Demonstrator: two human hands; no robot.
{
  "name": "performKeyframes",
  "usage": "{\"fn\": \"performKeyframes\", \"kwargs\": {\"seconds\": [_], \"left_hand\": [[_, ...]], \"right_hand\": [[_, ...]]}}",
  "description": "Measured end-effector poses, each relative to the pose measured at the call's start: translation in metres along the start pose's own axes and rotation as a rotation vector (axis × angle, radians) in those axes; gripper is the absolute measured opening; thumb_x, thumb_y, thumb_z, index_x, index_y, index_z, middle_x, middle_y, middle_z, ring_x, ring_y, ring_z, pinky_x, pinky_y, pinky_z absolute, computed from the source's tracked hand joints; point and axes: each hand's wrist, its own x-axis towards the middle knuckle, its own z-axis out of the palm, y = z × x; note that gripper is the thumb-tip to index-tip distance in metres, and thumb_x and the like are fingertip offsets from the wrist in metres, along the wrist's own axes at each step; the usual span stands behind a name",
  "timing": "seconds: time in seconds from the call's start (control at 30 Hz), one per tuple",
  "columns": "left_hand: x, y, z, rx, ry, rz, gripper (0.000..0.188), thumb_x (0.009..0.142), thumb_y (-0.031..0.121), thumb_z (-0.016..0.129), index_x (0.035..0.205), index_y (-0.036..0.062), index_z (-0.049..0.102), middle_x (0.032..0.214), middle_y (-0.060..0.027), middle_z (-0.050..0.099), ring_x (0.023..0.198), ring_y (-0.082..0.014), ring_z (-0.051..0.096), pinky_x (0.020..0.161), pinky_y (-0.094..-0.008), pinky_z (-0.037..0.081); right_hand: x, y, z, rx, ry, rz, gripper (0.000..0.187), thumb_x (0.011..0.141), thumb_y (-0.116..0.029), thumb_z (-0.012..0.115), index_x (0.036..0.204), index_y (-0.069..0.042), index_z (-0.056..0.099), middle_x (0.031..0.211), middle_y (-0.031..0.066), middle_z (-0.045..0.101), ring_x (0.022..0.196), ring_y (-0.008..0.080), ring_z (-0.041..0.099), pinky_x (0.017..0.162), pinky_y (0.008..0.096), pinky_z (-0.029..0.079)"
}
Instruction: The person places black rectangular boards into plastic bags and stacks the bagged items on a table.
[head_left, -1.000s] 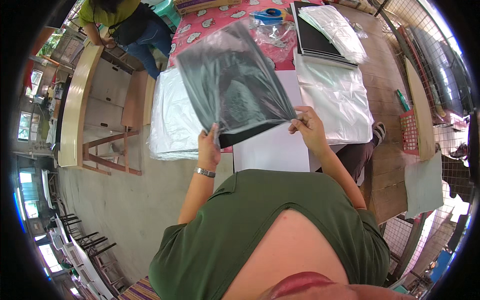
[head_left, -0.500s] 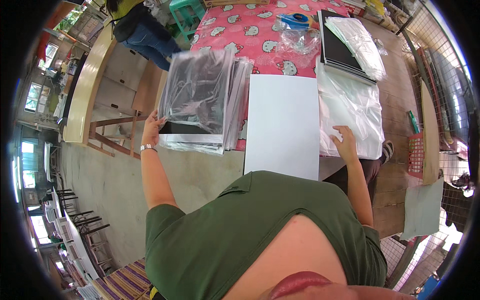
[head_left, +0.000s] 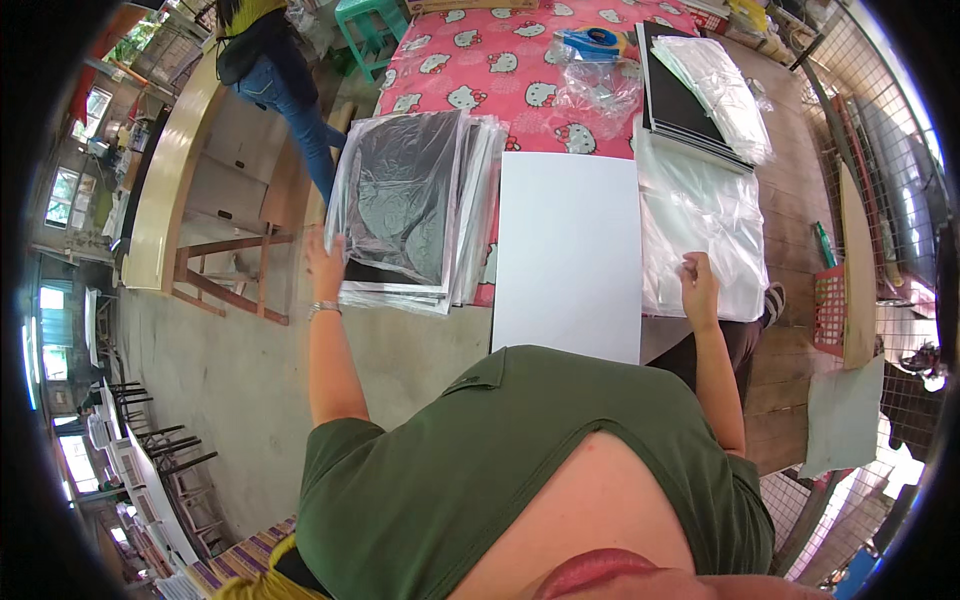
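My left hand (head_left: 325,265) is at the near left edge of a stack of plastic-wrapped sheets (head_left: 405,200), fingers stretched out and slightly blurred. The top one is black with a pale edge, under wrinkled clear plastic. A blank white board (head_left: 568,250) lies in front of me, between the stack and a pile of clear plastic bags (head_left: 700,225). Over the near part of the bags is my right hand (head_left: 700,285), its fingers curled in toward the thumb. Whether it pinches a bag edge is hidden.
A pink patterned cloth (head_left: 480,60) covers the table. Black boards (head_left: 680,95) with folded plastic (head_left: 710,85) on them lie far right. A blue tape roll (head_left: 600,42) sits near crumpled plastic (head_left: 600,90). A person (head_left: 275,80) stands far left, beside a green stool (head_left: 365,35).
The wrapped sheet in my left hand has come down onto the stack, and that hand has let go. My right hand's fingers have curled in. The person at far left has shifted left.
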Motion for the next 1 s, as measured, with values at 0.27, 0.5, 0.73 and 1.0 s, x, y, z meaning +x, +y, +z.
{"fn": "performKeyframes", "kwargs": {"seconds": [0.27, 0.5, 0.73, 1.0], "left_hand": [[-0.098, 0.04, 0.002, 0.111, -0.098, 0.057, 0.042, 0.085, 0.039, 0.053, 0.123, 0.0227, 0.051, 0.138, -0.0061, 0.035, 0.13, -0.0312, 0.024, 0.1, -0.0568, 0.019], [-0.114, 0.075, -0.003, 0.024, 0.162, 0.136, 0.01, 0.078, 0.018, 0.061, 0.078, 0.0084, 0.064, 0.109, -0.0099, 0.056, 0.107, -0.0299, 0.048, 0.088, -0.0446, 0.037], [-0.108, 0.295, -0.012, -0.695, -0.163, 0.74, 0.053, 0.069, 0.019, 0.073, 0.116, 0.0073, 0.051, 0.12, -0.0111, 0.05, 0.12, -0.0314, 0.039, 0.1, -0.0417, 0.033], [-0.119, 0.434, -0.023, -0.969, -0.868, 0.971, 0.039, 0.073, 0.008, 0.066, 0.11, 0.0041, 0.055, 0.093, -0.016, 0.059, 0.085, -0.0238, 0.055, 0.078, -0.0325, 0.044]], "right_hand": [[0.0, -0.027, -0.023, -0.248, -0.012, -0.275, 0.018, 0.076, 0.007, 0.053, 0.093, 0.001, 0.055, 0.081, 0.0123, 0.053, 0.074, 0.0257, 0.055, 0.067, 0.0314, 0.044], [-0.002, -0.026, -0.027, -0.211, 0.066, -0.282, 0.026, 0.077, 0.01, 0.043, 0.1, 0.004, 0.054, 0.087, 0.0165, 0.056, 0.071, 0.0289, 0.056, 0.066, 0.0322, 0.046], [0.018, -0.086, -0.022, -0.149, -0.064, -0.392, 0.007, 0.083, -0.007, 0.053, 0.086, -0.003, 0.058, 0.077, 0.0157, 0.061, 0.071, 0.032, 0.061, 0.061, 0.0357, 0.048], [-0.013, -0.173, -0.076, 0.001, -0.434, -0.142, 0.022, 0.069, -0.013, 0.074, 0.079, -0.003, 0.057, 0.057, 0.0059, 0.052, 0.052, 0.0146, 0.049, 0.051, 0.0273, 0.04]]}}
